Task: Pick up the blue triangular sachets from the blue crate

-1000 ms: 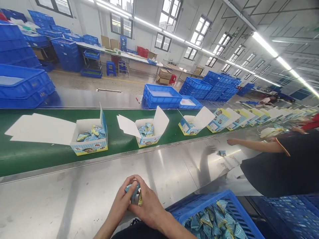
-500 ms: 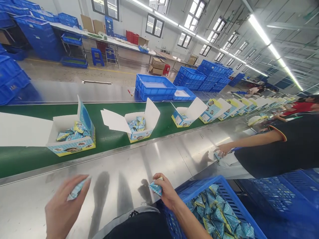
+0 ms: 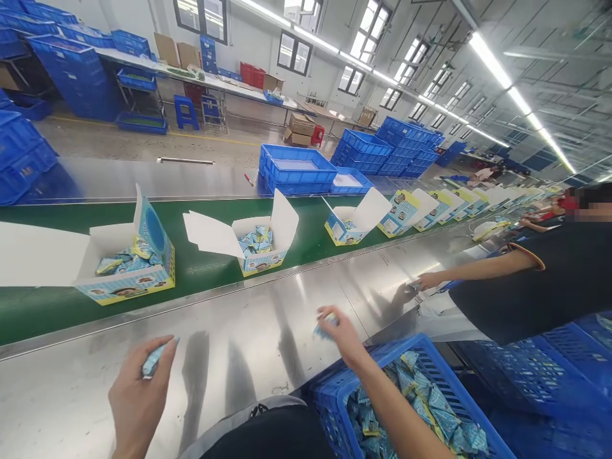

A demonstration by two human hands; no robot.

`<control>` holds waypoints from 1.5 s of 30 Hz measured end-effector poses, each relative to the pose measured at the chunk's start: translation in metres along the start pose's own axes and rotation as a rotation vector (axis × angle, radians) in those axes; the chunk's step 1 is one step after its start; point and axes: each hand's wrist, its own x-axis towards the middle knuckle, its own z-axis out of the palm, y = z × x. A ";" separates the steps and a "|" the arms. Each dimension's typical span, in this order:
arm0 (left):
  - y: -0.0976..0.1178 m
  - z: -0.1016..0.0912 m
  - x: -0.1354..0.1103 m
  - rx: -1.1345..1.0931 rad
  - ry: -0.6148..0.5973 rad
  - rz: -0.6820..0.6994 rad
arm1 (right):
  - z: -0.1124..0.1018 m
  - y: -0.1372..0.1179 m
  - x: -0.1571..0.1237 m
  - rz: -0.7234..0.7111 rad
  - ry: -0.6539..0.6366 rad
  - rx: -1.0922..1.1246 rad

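My left hand (image 3: 138, 398) is shut on a pale blue sachet (image 3: 153, 359) and hovers above the steel work surface (image 3: 248, 325) at the lower left. My right hand (image 3: 340, 331) pinches a similar sachet (image 3: 324, 330) over the same steel, just beyond the rim of a blue plastic crate (image 3: 382, 360). That crate is heaped with blue and yellow sachets (image 3: 411, 408). Past the steel, a green conveyor belt (image 3: 38, 312) carries open cartons (image 3: 258, 255) holding loose sachets.
A co-worker's arm (image 3: 478, 271) reaches across the steel from the right. Further along the belt stands a row of cartons (image 3: 454, 204). Another blue crate (image 3: 540, 376) sits at lower right. Stacked blue crates (image 3: 296, 171) stand beyond the belt.
My right hand has moved forward from the crate rim onto the steel with its sachet. My left hand has shifted slightly right. The belt's cartons have moved slightly left in view.
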 end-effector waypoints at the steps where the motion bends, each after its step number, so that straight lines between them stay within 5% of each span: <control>1: 0.001 0.004 -0.003 -0.004 -0.024 -0.024 | 0.003 0.002 -0.002 0.008 -0.086 -0.041; 5: 0.006 0.019 -0.012 -0.027 -0.017 -0.062 | 0.019 0.010 -0.003 -0.042 0.012 -0.045; 9: 0.017 0.029 -0.018 -0.027 -0.033 -0.073 | 0.022 0.014 0.003 0.003 -0.320 -0.172; 13: 0.028 0.038 -0.022 -0.046 0.004 -0.085 | 0.011 0.011 0.013 -0.013 -0.044 -0.122; 17: 0.035 0.046 -0.027 -0.044 -0.013 -0.141 | 0.000 0.010 0.015 -0.048 -0.431 -0.299; 19: 0.036 0.051 -0.029 -0.057 0.073 -0.185 | -0.003 0.012 0.015 -0.062 -0.280 -0.255; 21: 0.038 0.057 -0.032 -0.041 0.057 -0.089 | -0.007 0.014 0.016 -0.067 -0.222 -0.247; 24: 0.045 0.064 -0.035 -0.005 -0.075 0.050 | -0.013 0.018 0.019 -0.065 -0.512 -0.351; 28: 0.058 0.069 -0.035 -0.021 0.156 -0.059 | -0.024 0.019 0.027 0.045 -0.288 -0.235; 32: 0.068 0.076 -0.037 0.028 0.086 0.030 | -0.039 0.016 0.037 -0.047 -0.455 -0.301; 36: 0.074 0.089 -0.043 0.025 0.024 0.188 | -0.053 0.009 0.048 -0.028 -0.113 -0.126; 40: 0.075 0.102 -0.043 0.021 0.092 0.008 | -0.063 0.002 0.051 -0.035 -0.504 -0.234; 43: 0.078 0.113 -0.047 0.031 0.107 0.109 | -0.060 0.004 0.049 -0.006 -0.342 -0.052; 45: 0.085 0.126 -0.058 -0.022 0.007 0.178 | -0.053 0.010 0.044 0.100 -0.411 0.018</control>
